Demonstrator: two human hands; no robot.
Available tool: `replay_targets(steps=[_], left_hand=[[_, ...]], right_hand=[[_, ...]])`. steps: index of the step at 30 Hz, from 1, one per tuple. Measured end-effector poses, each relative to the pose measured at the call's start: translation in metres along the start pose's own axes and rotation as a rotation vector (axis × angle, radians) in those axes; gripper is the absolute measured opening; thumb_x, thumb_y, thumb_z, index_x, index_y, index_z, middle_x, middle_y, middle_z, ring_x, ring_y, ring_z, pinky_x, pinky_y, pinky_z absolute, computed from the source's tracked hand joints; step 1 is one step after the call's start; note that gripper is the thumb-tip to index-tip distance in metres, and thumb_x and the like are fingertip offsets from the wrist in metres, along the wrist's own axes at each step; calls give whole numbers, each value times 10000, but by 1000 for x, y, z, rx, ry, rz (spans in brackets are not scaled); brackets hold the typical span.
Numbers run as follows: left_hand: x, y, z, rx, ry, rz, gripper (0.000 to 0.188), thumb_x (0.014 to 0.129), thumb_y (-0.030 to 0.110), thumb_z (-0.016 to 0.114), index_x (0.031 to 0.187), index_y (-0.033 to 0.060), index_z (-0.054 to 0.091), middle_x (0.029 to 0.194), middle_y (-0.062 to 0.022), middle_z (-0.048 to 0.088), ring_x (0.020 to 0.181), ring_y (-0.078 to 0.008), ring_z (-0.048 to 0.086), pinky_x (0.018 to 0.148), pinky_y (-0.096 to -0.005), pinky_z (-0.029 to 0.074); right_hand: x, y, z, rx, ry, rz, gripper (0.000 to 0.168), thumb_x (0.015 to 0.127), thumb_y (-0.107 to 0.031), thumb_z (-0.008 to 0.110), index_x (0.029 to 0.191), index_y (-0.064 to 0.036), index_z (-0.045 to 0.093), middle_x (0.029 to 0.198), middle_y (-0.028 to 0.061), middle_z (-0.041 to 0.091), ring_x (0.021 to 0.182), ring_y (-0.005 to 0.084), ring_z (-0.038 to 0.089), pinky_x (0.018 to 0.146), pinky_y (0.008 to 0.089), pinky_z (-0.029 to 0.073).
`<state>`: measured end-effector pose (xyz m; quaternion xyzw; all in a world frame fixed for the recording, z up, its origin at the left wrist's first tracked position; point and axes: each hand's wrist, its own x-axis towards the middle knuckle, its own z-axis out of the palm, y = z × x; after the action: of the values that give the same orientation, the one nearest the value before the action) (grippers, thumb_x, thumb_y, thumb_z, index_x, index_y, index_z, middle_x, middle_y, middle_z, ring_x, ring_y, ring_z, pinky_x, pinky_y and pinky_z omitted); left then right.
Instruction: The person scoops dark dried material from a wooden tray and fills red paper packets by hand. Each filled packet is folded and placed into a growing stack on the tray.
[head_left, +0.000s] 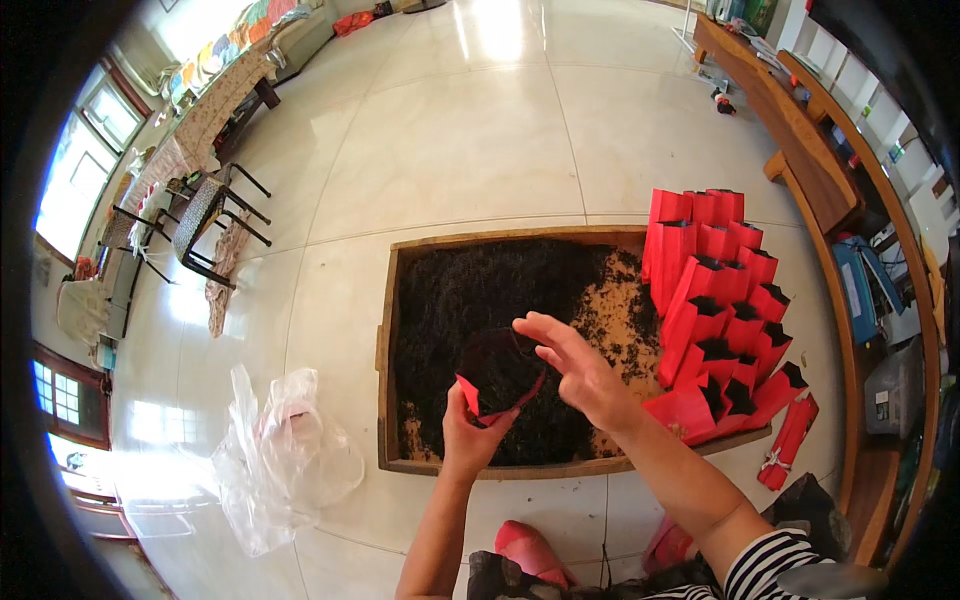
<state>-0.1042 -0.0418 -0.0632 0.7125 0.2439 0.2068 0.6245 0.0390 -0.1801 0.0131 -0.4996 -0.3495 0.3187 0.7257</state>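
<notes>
My left hand (474, 433) grips a red bag (517, 399) by its near edge; the bag's mouth is spread and its inside looks black. Just right of that mouth is my right hand (577, 367), fingers apart and holding nothing; I cannot tell whether a fingertip touches the rim. Both hands are above a shallow wooden tray (384, 352) spread with loose, dark, leaf-like material (487, 285). Bare wood shows on the tray's right side. Several upright red bags (701, 281), open at the top and dark inside, stand packed along the tray's right end.
A tied bundle of flat red bags (787, 442) lies on the floor beside the standing ones. Left of the tray rests a crumpled clear plastic bag (289, 457). A wooden TV stand (814, 187) runs along the right, and a metal-legged chair (202, 214) is at the left.
</notes>
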Motion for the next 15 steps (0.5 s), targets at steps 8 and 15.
replay_targets(steps=[8, 15], left_hand=[[4, 77, -5, -16, 95, 65, 465, 723, 38, 791, 1137, 21, 579, 1128, -75, 615, 1058, -166, 574, 884, -309, 481], [-11, 75, -2, -216, -122, 320, 1071, 652, 181, 872, 1484, 87, 203, 1445, -94, 377, 1333, -227, 363, 1091, -394, 318]], right_hand=[[-22, 72, -15, 525, 414, 507, 580, 965, -550, 380, 1334, -108, 454, 1357, 72, 490, 1253, 239, 450, 1023, 432, 337], [-27, 76, 5, 1287, 287, 539, 577, 939, -566, 426, 1224, -78, 537, 1299, 123, 542, 1231, 284, 484, 1001, 523, 387]])
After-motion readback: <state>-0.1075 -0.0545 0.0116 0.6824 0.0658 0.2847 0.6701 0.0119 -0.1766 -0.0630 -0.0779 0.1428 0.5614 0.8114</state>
